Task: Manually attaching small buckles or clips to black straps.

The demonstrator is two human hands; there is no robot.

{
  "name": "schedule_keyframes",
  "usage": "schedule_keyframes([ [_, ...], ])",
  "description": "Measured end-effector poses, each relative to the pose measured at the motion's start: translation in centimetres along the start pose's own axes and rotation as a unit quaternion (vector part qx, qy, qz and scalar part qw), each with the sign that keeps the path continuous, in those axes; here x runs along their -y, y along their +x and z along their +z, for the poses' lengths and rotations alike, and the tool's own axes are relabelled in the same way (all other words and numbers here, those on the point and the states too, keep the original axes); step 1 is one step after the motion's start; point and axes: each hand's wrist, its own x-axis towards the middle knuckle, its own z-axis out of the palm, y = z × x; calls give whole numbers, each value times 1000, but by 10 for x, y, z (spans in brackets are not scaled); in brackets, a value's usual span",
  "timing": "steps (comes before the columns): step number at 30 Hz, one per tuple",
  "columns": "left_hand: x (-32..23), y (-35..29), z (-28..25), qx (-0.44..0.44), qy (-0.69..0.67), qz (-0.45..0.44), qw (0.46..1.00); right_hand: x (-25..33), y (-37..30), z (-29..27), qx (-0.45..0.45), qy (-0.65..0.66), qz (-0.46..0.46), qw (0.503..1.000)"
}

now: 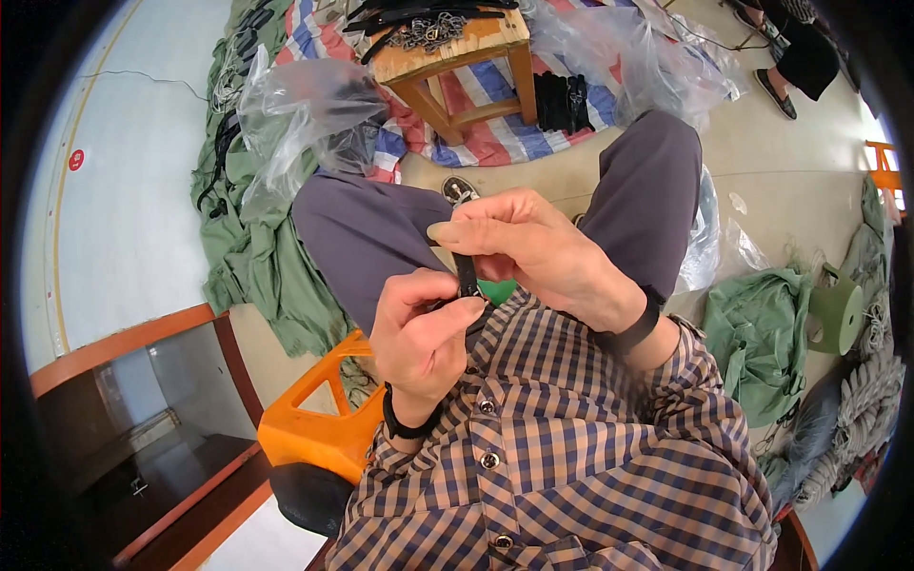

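A short black strap is in your hands, on your side of the wooden stool and in front of your checked shirt. Your left hand pinches its lower end between thumb and fingers; your right hand pinches its upper part, thumb pointing left, with the fingertips partly hidden. On top of the wooden stool sit a heap of small metal pieces and several black straps lying across its far part. Beneath it spreads a red, white and blue striped sheet. Just right of its legs is a black bundle. Crumpled clear plastic lies to its left and right. Farther left, green cloth trails towards you. An orange plastic stool stands left of the wooden stool and nearer you. Well to its right is another person's leg, in black.
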Motion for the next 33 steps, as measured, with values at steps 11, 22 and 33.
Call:
schedule_keyframes([
  [11, -3, 5, -22, -13, 2, 87, 996, 7, 8, 28, 66, 43, 17, 997],
  [22, -9, 5, -36, -54, 8, 92, 994, 17, 17, 47, 113, -183, -75, 974],
  [33, -13, 3, -35, -90, 86, 30, 992, 13, 22, 49, 106, -185, -91, 973],
])
